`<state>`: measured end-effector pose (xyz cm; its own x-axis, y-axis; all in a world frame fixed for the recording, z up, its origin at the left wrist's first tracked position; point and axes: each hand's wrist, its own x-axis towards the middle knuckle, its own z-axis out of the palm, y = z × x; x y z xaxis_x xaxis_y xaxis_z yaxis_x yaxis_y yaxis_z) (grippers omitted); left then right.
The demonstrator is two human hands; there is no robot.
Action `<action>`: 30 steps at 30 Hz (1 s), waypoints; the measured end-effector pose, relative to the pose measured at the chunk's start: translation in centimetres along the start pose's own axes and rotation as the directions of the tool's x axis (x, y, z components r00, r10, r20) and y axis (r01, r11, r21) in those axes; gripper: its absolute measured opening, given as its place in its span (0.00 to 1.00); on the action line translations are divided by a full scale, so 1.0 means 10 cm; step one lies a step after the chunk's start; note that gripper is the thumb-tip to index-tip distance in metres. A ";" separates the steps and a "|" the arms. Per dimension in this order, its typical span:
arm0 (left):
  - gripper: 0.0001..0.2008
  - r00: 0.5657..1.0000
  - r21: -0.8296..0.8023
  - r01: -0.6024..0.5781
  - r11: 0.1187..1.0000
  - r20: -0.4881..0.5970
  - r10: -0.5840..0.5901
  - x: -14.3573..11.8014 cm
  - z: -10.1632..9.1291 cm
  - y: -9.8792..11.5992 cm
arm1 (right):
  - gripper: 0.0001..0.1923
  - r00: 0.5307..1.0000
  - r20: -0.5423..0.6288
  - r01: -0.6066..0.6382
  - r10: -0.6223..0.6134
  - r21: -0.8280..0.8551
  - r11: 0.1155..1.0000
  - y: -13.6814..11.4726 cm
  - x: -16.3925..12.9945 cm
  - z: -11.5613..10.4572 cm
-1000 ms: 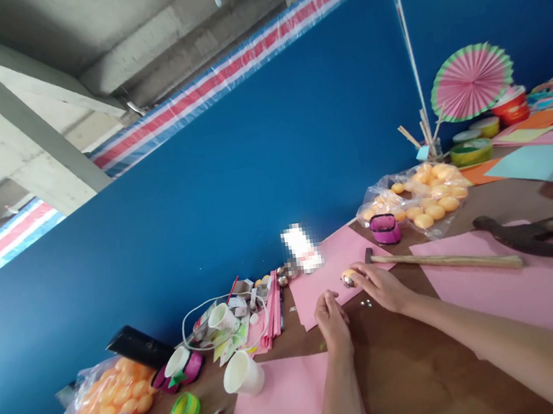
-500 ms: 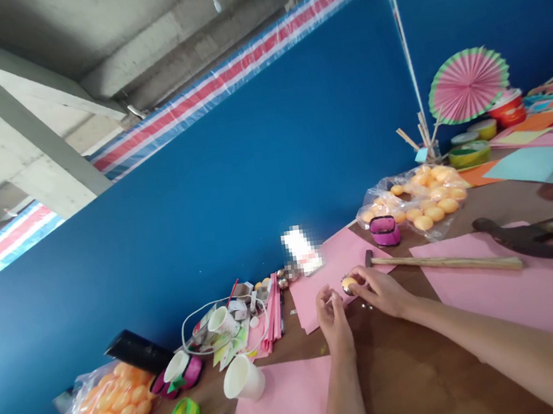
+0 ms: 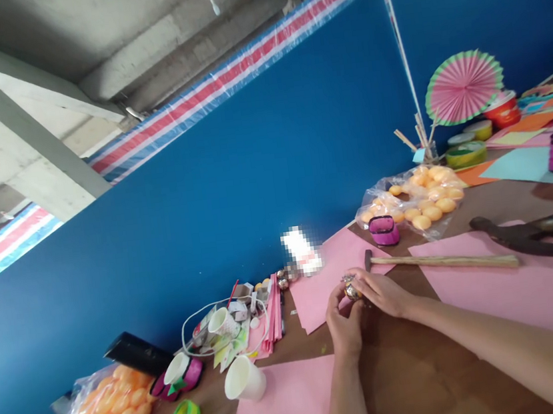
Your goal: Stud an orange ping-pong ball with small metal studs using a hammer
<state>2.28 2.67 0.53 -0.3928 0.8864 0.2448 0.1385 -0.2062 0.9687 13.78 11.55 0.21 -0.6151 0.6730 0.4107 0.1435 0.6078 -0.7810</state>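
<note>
A small ball (image 3: 352, 289), orange with shiny metallic studs over its surface, is between my two hands. My left hand (image 3: 343, 325) curls round its left and lower side with thumb and fingers. From the right, my right hand (image 3: 382, 292) has its fingers on the ball's upper right side; its fingertips are partly hidden. Beneath and beyond the hands lies a pink paper sheet (image 3: 312, 296). The small hammer (image 3: 444, 260) rests to the right of my right hand, its head near my knuckles.
A claw hammer (image 3: 507, 242) lies at the right on pink paper. Plastic bags of orange balls (image 3: 432, 204) stand at the back right and the left. A white paper cup (image 3: 244, 379) and a magenta ring-shaped box (image 3: 384, 231) are nearby. The blue partition (image 3: 204, 195) closes the far side.
My left hand has moved up and right and closed on the studded ball, which only my right hand held before. The ball has turned, so more metallic surface shows.
</note>
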 end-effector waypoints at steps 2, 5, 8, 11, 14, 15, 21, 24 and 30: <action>0.20 1.000 -0.020 0.001 1.000 -0.005 -0.001 0.01 0.01 -0.02 | 0.21 1.000 0.006 0.007 -0.007 -0.006 1.000 0.01 0.00 0.01; 0.20 1.000 -0.049 -0.004 0.999 0.004 0.004 0.01 0.02 -0.04 | 0.21 1.000 0.027 0.010 -0.010 -0.012 1.000 0.02 0.01 0.01; 0.19 1.000 -0.026 0.002 1.000 -0.006 -0.002 0.01 0.03 -0.03 | 0.20 0.999 0.043 0.005 -0.004 -0.026 1.000 0.02 0.01 0.02; 0.18 0.999 0.003 0.003 1.000 -0.038 -0.003 0.01 0.02 -0.02 | 0.20 1.000 0.015 0.019 -0.018 -0.062 0.998 0.01 0.01 0.01; 0.20 0.995 0.023 0.016 1.000 -0.102 -0.013 0.01 0.00 -0.01 | 0.17 0.996 -0.072 0.024 -0.043 -0.237 0.971 -0.01 0.02 -0.04; 0.21 0.992 0.032 0.020 0.999 -0.123 -0.016 0.01 -0.01 -0.02 | 0.16 0.992 -0.114 0.009 -0.051 -0.338 0.941 -0.01 0.03 -0.07; 0.25 0.977 0.034 0.059 0.998 -0.208 -0.050 0.02 -0.05 -0.08 | 0.11 0.946 -0.323 -0.261 0.006 -0.755 0.601 0.04 0.07 -0.29; 0.25 0.969 -0.003 0.079 0.997 -0.235 -0.077 0.03 -0.06 -0.10 | 0.12 0.935 -0.338 -0.341 0.108 -0.772 0.537 0.14 0.08 -0.37; 0.26 0.960 -0.040 0.106 0.994 -0.256 -0.113 0.03 -0.06 -0.07 | 0.14 0.946 -0.276 -0.324 0.170 -0.765 0.557 0.23 0.07 -0.40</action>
<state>1.58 2.81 -0.03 -0.6256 0.7682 0.1361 0.0591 -0.1273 0.9901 16.80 15.12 0.54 -0.3432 0.8563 0.3860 0.8721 0.4431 -0.2077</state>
